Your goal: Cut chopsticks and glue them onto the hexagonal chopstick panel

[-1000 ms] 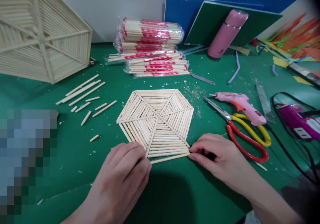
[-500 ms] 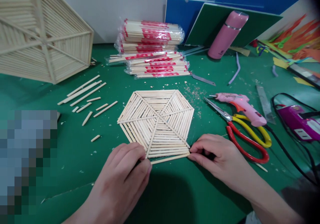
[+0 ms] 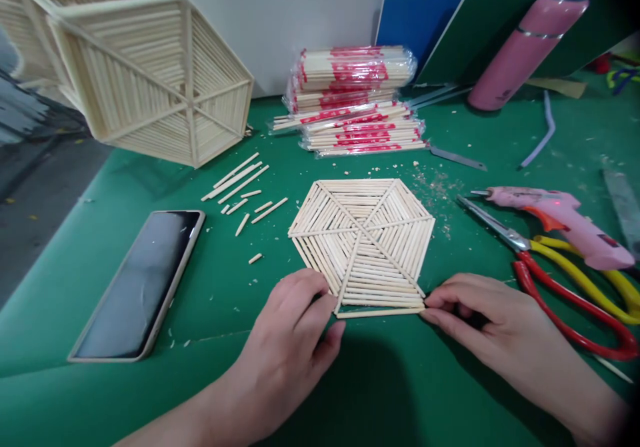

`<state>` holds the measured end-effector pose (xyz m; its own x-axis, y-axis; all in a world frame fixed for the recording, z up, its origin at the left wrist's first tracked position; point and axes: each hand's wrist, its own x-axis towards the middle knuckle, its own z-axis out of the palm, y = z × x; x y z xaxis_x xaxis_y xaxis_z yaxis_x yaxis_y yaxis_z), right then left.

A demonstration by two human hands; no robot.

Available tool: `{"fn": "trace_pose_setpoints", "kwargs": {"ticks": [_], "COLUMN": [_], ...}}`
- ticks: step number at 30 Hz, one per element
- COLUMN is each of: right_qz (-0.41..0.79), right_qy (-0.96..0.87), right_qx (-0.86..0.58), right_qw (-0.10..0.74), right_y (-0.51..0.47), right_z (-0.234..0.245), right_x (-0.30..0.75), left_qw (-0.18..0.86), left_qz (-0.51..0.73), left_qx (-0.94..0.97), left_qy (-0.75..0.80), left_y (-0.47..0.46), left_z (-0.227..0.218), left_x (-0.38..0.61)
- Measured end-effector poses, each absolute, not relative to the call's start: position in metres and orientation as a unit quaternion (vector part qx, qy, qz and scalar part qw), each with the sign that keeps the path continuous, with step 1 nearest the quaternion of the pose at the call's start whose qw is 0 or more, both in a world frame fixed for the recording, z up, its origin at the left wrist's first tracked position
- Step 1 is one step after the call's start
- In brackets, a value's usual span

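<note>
A hexagonal panel of glued wooden sticks (image 3: 367,270) lies flat on the green table, with ribs crossing at its middle. Along its near edge runs a loose wooden stick (image 3: 377,314), a narrow gap showing between the two. My right hand (image 3: 480,320) pinches the stick's right end at the panel's near right corner, between thumb and fingers. At the near left corner, the fingers of my left hand (image 3: 295,327) rest against the panel's edge. Its thumb stands apart from them, and the stick's left end is visible, not held.
Cut stick pieces (image 3: 240,180) and a phone (image 3: 135,287) lie left. Behind stand a larger stick-built structure (image 3: 187,100), wrapped chopstick packs (image 3: 350,127) and a pink flask (image 3: 530,54). Right are pliers (image 3: 550,280), a pink glue gun (image 3: 560,214) and a blade (image 3: 457,158).
My left thumb has come away from the stick's left end, which now shows. The stick lies closer along the panel's edge. The head view has turned left.
</note>
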<state>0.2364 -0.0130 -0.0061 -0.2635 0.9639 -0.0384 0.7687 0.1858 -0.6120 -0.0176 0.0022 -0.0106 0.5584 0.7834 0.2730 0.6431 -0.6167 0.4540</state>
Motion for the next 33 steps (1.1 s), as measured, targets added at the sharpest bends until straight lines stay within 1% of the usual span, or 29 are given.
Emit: {"fn": "trace_pose_setpoints", "kwargs": {"ticks": [14, 21, 24, 28, 33], "right_qz": [0.28, 0.279, 0.279, 0.28, 0.286], "right_qy": [-0.747, -0.744, -0.742, -0.741, -0.741], "right_qx": [-0.578, -0.583, -0.585, -0.585, -0.585], "right_qw": [0.171, 0.171, 0.171, 0.174, 0.167], "right_y": [-0.013, -0.013, -0.013, -0.013, -0.012], "right_z": [-0.005, -0.005, -0.004, -0.004, -0.004], "right_x": [0.239, 0.238, 0.239, 0.237, 0.237], "left_qw": [0.105, 0.131, 0.121, 0.078, 0.072], "left_qz": [0.224, 0.202, 0.196, 0.236, 0.251], "left_qx": [0.892, 0.891, 0.889, 0.863, 0.83], "left_qy": [0.379, 0.386, 0.396, 0.439, 0.493], "left_y": [0.006, 0.007, 0.005, 0.001, 0.0], "left_z": [-0.008, -0.006, -0.008, -0.016, -0.022], "left_x": [-0.016, -0.017, -0.019, -0.017, -0.01]}}
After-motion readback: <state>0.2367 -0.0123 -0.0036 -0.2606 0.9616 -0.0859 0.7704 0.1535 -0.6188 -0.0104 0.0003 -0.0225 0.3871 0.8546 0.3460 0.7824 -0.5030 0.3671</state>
